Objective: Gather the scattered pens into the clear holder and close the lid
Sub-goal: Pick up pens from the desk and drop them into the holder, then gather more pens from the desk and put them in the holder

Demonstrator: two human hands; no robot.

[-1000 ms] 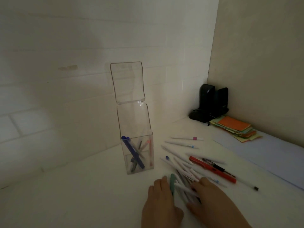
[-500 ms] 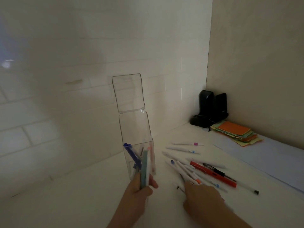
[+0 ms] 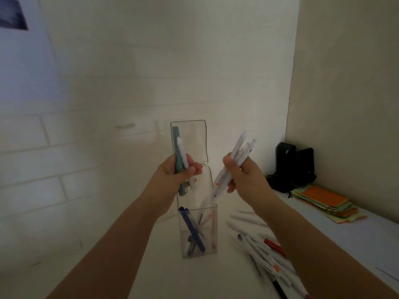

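Two handfuls of pens are up in the air above the clear holder [image 3: 197,231], which stands upright on the white desk [image 3: 151,277] near the brick wall. Our left hand [image 3: 177,171] is clenched around a teal pen [image 3: 177,156] and a white pen [image 3: 183,156], both roughly upright, their upper ends in front of the holder's lid [image 3: 190,141]. That lid stands open, hinged straight up from the back wall of the holder. Our right hand [image 3: 244,175] grips a bundle of white pens [image 3: 239,154], tilted so the lower tips point down towards the holder's open mouth, just above its rim.

Inside the holder we see a dark blue pen [image 3: 192,229] leaning diagonally, a pinkish one at the right wall and a few thinner ones we cannot tell apart.

More scattered pens [image 3: 259,251] lie on the desk to the right of the holder, mostly white, with a red pen [image 3: 274,244] among them, partly hidden behind our right forearm.

Further right, against the beige side wall, sit a black device [image 3: 293,167] and a stack of coloured paper notes [image 3: 326,203] with an orange sheet on top. We can read no brand, label or writing on the pens or elsewhere; the picture is dim and soft.
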